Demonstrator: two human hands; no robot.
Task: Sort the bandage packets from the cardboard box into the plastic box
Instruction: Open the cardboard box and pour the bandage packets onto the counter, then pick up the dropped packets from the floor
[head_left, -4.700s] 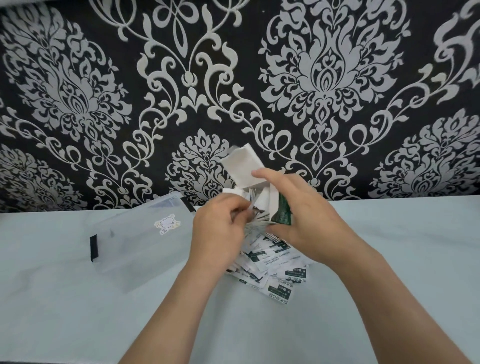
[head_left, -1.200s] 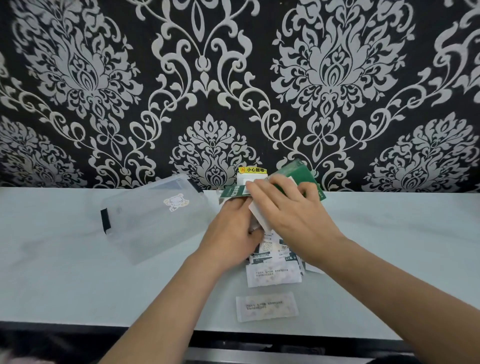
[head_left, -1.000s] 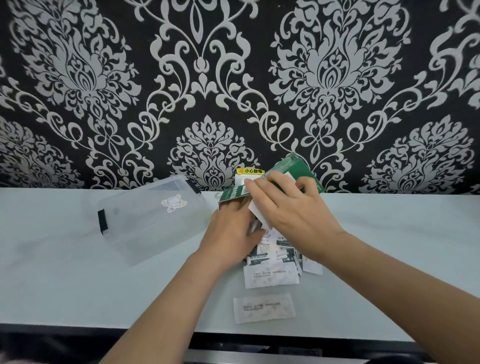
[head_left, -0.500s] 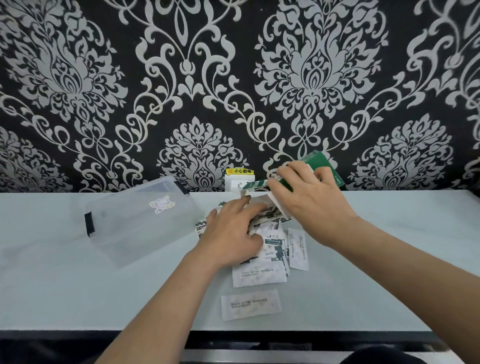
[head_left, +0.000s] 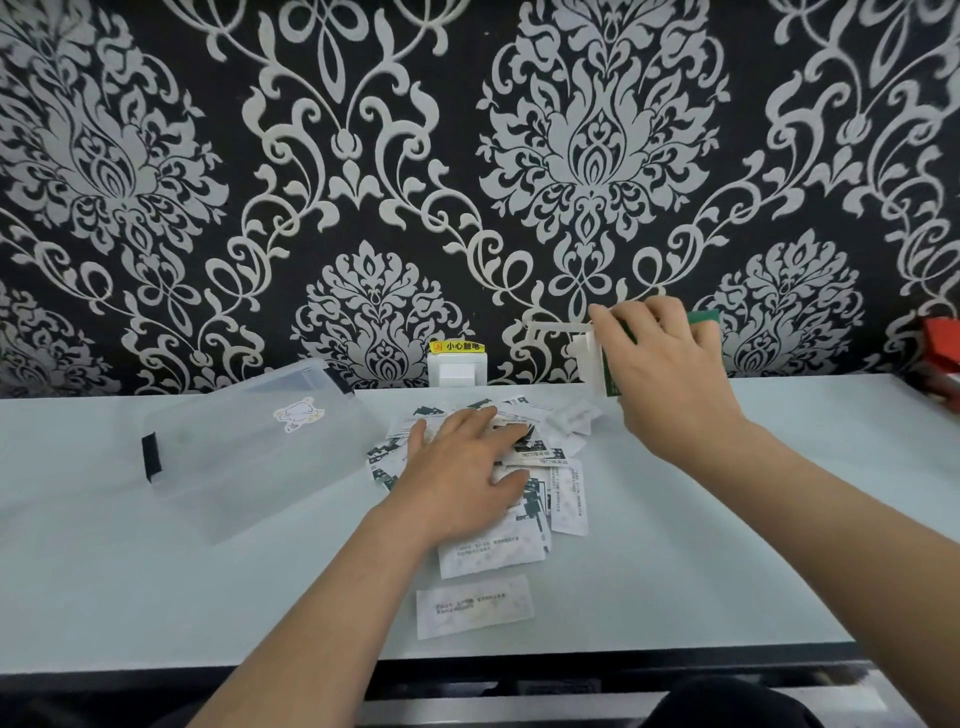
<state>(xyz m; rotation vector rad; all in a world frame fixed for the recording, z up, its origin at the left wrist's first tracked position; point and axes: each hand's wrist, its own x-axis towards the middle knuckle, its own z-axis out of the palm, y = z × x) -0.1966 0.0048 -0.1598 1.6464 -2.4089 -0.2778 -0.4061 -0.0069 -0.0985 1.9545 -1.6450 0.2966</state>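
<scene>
The fingers of the left hand lie straight and spread, pressing on the heap of bandage packets on the white surface. The right hand grips the green cardboard box, raised by the wall. The clear plastic box sits just left of the heap.

Flat left hand, curled right hand

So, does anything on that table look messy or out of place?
Yes. The bandage packets lie in a loose, overlapping heap on the table under the left hand, none visible in the plastic box. One lone packet sits apart near the front edge. The right hand holds the cardboard box.
</scene>
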